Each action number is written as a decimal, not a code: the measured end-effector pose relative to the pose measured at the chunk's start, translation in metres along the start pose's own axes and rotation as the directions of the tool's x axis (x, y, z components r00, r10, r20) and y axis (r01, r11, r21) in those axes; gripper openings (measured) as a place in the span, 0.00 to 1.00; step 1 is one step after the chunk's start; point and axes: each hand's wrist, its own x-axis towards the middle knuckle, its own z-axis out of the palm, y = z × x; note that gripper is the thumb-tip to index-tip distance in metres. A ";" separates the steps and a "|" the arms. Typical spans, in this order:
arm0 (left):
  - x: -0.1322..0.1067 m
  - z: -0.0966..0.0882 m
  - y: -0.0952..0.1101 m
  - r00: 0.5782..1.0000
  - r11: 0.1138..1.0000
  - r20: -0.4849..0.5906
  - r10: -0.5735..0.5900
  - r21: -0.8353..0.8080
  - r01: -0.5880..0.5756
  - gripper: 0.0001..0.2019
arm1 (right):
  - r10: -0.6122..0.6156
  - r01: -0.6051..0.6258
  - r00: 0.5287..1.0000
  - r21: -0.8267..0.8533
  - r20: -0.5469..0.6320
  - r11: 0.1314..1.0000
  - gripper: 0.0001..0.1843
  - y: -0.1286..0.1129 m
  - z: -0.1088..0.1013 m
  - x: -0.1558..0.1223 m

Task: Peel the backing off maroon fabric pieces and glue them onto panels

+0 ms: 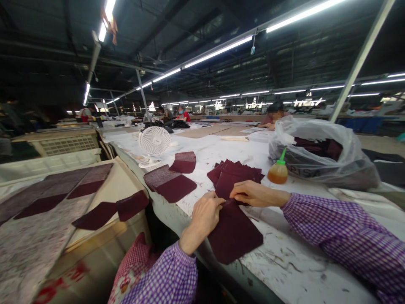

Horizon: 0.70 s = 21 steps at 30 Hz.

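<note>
A dark maroon fabric piece (234, 234) lies on the white, stained table (294, 261) in front of me. My left hand (205, 215) pinches its upper left corner with curled fingers. My right hand (249, 193) rests with closed fingers on the same top edge, just right of the left hand. Right behind the hands sits a fanned stack of matching maroon pieces (236, 174).
A glue bottle with a green nozzle (278, 171) and a clear plastic bag of maroon pieces (319, 152) stand at the right. A small white fan (154, 141) and folded maroon pieces (171, 183) lie to the left. More pieces cover a board (57, 190). Other people work far back.
</note>
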 end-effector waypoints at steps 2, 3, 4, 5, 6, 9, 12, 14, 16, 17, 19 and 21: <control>-0.001 0.000 0.000 1.000 1.000 -0.004 0.005 0.004 -0.005 0.14 | -0.002 0.002 1.000 0.004 -0.016 1.000 0.12 0.000 0.001 0.000; -0.001 0.001 0.000 1.000 1.000 -0.006 0.007 0.006 -0.007 0.14 | 0.002 -0.002 1.000 0.007 -0.025 1.000 0.11 0.001 0.002 0.000; -0.001 0.001 0.000 1.000 1.000 -0.007 0.007 0.009 -0.007 0.14 | 0.009 -0.008 0.999 0.008 -0.031 1.000 0.10 0.001 0.003 0.000; -0.001 0.001 0.000 1.000 1.000 -0.008 0.007 0.012 -0.007 0.14 | 0.017 -0.017 0.999 0.008 -0.037 1.000 0.09 0.001 0.004 0.000; 0.000 0.001 0.000 1.000 1.000 -0.008 0.008 0.015 -0.008 0.14 | 0.027 -0.027 0.999 0.005 -0.042 1.000 0.08 0.002 0.005 0.001; 0.000 0.002 -0.001 1.000 1.000 -0.009 0.015 0.012 -0.015 0.14 | 0.051 -0.052 0.997 -0.019 -0.052 0.998 0.06 0.004 0.010 0.001; -0.002 0.003 -0.003 0.999 0.999 -0.026 0.038 0.000 -0.038 0.15 | 0.033 -0.038 0.997 -0.068 -0.070 0.997 0.06 0.005 0.015 0.001; -0.004 0.004 -0.006 0.997 0.998 -0.034 0.062 0.002 -0.062 0.16 | -0.009 -0.001 0.997 -0.135 -0.074 0.991 0.08 0.005 0.016 0.000; -0.005 0.005 -0.009 0.995 0.995 -0.032 0.094 0.015 -0.094 0.18 | -0.059 0.044 0.997 -0.248 -0.053 0.968 0.10 0.002 0.017 -0.002; -0.006 0.006 -0.010 0.993 0.994 -0.031 0.111 0.024 -0.111 0.18 | -0.081 0.065 0.996 -0.316 -0.036 0.946 0.12 0.001 0.017 -0.003; -0.007 0.006 -0.011 0.989 0.989 -0.031 0.143 0.041 -0.142 0.19 | -0.107 0.097 0.994 -0.437 0.001 0.894 0.13 -0.002 0.019 -0.004; -0.007 0.006 -0.011 0.986 0.985 -0.022 0.166 0.059 -0.164 0.20 | -0.125 0.122 0.992 -0.514 0.029 0.849 0.13 -0.004 0.021 -0.006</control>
